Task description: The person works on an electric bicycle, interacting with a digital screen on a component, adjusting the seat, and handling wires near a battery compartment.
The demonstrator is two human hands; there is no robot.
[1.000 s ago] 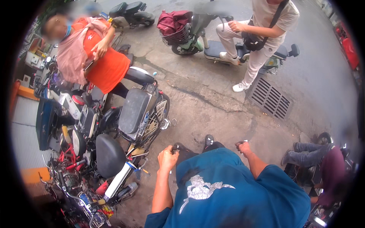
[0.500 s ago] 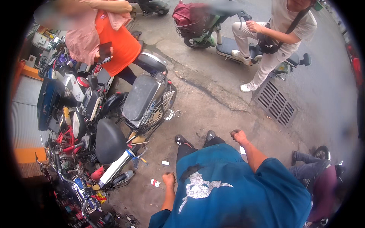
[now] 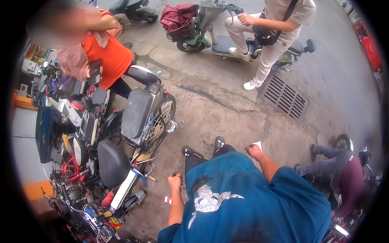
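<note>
I look down on my own blue t-shirt [image 3: 243, 202] and dark shoes [image 3: 219, 142] on a concrete pavement. My left hand [image 3: 175, 180] hangs at my left side, curled into a fist with nothing visible in it, close to the rear of a parked scooter [image 3: 121, 178]. My right hand [image 3: 254, 150] is out in front of my right hip with the fingers bent. A small white scrap [image 3: 258, 144] shows at its fingertips; I cannot tell whether it is held or lies on the ground.
Several parked electric scooters [image 3: 137, 113] crowd the left side. A person in an orange top [image 3: 109, 56] stands among them with a phone. Another person sits on a green scooter [image 3: 210, 36] ahead. A drain grate [image 3: 283, 97] lies ahead right; someone crouches at the right [image 3: 340, 174].
My left hand has dropped from in front of my waist to my side. My right hand stays out in front. The view has shifted slightly toward the scooters.
</note>
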